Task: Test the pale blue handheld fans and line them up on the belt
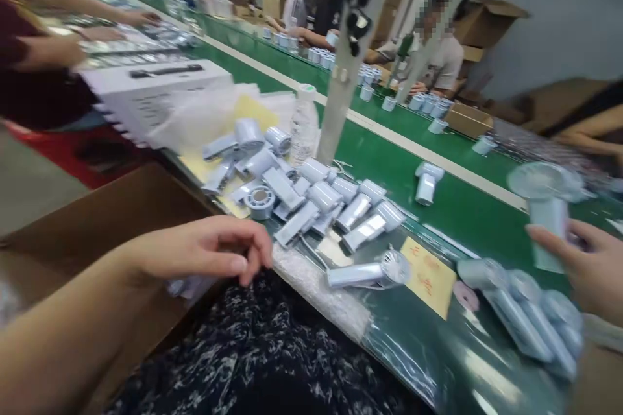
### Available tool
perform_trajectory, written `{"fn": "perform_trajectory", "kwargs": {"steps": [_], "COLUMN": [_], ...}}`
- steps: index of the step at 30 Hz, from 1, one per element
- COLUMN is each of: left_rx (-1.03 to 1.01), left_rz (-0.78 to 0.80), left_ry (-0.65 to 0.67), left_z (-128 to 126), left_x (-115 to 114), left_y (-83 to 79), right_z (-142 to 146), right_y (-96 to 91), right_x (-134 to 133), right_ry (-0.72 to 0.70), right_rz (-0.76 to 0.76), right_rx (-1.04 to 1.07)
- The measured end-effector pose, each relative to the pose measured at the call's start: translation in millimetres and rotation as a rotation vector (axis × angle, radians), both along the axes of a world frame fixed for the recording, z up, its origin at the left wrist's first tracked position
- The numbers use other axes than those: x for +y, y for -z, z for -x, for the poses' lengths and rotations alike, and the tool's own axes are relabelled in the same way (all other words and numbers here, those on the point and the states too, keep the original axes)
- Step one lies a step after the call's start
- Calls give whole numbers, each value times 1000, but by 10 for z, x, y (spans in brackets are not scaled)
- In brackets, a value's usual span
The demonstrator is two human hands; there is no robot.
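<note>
Right hand, at the right edge of the frame: fingers curled closed around the handle of a pale blue handheld fan, which stands near upright with a slight tilt, its long axis running up and down the frame and its round grilled head above the hand. This hand is far nearer to the fan than the other. Left hand, lower centre-left: loosely curled, fingertips drawn together, nothing visible in it, just beside a strip of white foam wrap and well apart from the held fan. On the green conveyor belt: at centre, a heap of pale blue plastic fan parts, smooth matte cylinders and flat rectangular handles; below it, one assembled fan lying on its side, ribbed grille to the right; lower right, a pile of fans, next to a yellow paper note. Behind the heap, a clear plastic bottle stands upright. Upper left, a white printed carton. Lower edge, dark floral-print fabric. Top of frame, a co-worker at the far belt.
</note>
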State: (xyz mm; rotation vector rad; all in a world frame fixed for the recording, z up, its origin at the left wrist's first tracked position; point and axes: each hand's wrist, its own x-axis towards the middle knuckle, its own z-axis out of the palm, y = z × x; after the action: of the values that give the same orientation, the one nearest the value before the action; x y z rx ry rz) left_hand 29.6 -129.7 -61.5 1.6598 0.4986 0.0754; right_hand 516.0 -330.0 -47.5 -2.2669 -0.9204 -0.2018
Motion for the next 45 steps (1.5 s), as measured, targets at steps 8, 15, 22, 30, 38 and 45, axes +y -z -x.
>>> {"fn": "perform_trajectory", "kwargs": {"steps": [8,15,22,30,38,45], "left_rx": [-556,-385,-484,-833,-888,-867], "left_rz": [453,647,495,168,231,524], "left_ry": [-282,-302,-384,-258,-373,-406], "left_z": [-1739,-1471,-1163,-1064,-1261,-1402], "left_x": [-978,-566,-400,-186,-252,-257], "left_y": [414,436,340,388,321,281], "right_z": [2293,2010,1765,1706,1783,2299], "right_y": [383,637,937,869,879,786], "right_x": [3,-219,270,499,452,-68], "right_ry": [-397,-720,-431,-239,-236,-722], "right_rz": [-97,-154,206,386,406,-34], "right_rx": [-180,413,219,124,196,842]}}
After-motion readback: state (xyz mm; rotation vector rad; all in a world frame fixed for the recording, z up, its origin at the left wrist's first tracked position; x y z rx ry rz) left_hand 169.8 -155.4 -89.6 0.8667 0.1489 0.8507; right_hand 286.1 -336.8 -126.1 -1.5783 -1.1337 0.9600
